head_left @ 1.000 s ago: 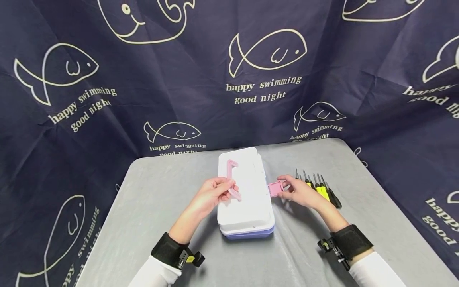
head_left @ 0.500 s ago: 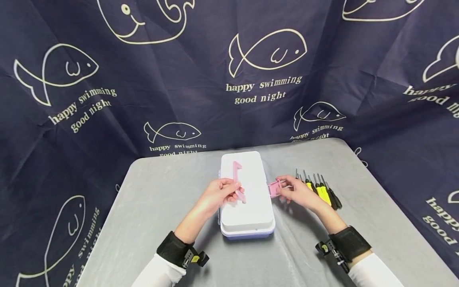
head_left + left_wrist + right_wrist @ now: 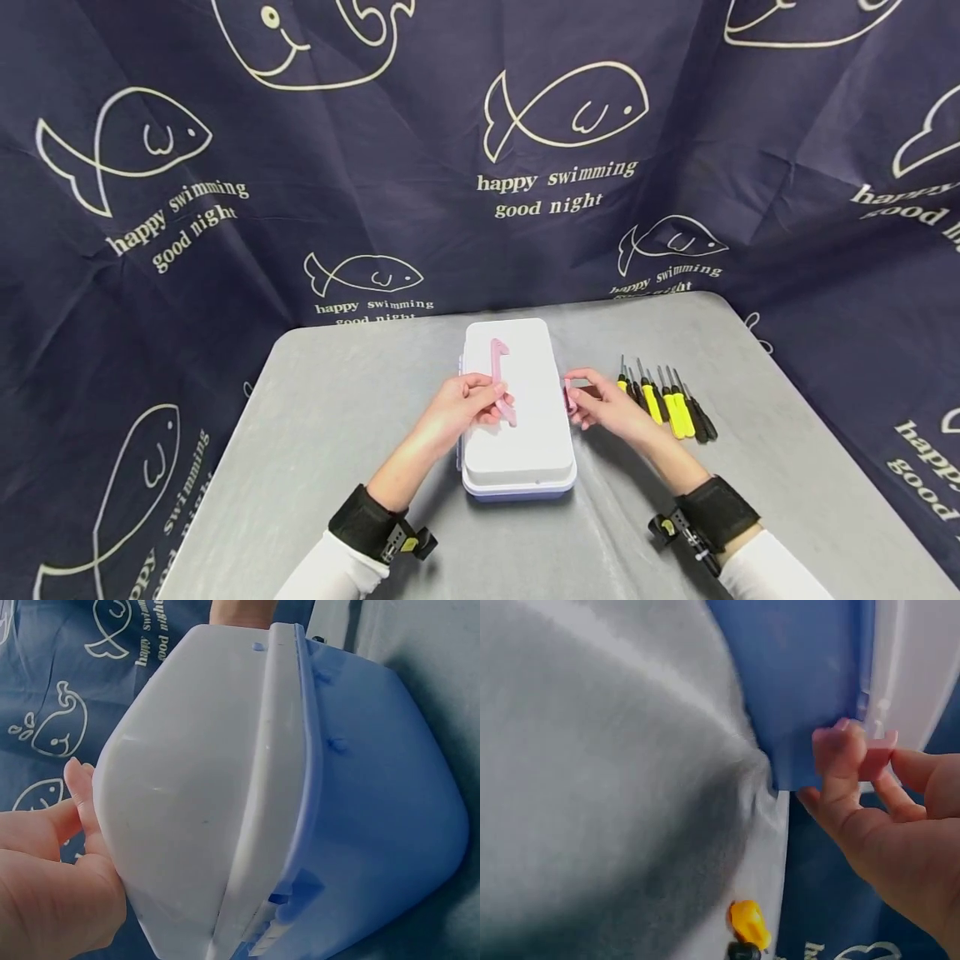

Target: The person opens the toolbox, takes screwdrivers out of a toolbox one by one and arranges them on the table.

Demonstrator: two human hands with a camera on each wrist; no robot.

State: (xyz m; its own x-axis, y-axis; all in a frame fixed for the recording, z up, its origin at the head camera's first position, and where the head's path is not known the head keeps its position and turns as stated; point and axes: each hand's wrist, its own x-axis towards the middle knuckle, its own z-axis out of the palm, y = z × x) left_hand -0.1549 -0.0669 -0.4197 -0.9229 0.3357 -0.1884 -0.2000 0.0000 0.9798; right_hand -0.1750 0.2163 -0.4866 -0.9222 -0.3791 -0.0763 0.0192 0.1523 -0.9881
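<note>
A box with a white lid (image 3: 525,454) and a blue base (image 3: 382,787) stands in the middle of the table. The lid lies down on the base, its edges meeting in both wrist views. My left hand (image 3: 452,408) pinches the pink handle (image 3: 497,358) on top of the lid; in the left wrist view the lid hides that handle. On the box's right side, the fingers of my right hand (image 3: 611,410) hold the pink latch (image 3: 877,759), which stands upright near the seam. Fingers partly cover this latch.
Several screwdrivers (image 3: 677,412) with yellow or black handles lie in a row to the right of my right hand. The grey-covered table (image 3: 352,400) ends at a dark blue fish-print curtain (image 3: 420,208).
The lid has come down level on the base, and my left hand has moved slightly right with the handle. The latch has swung from sticking outward to up against the box, my right hand following.
</note>
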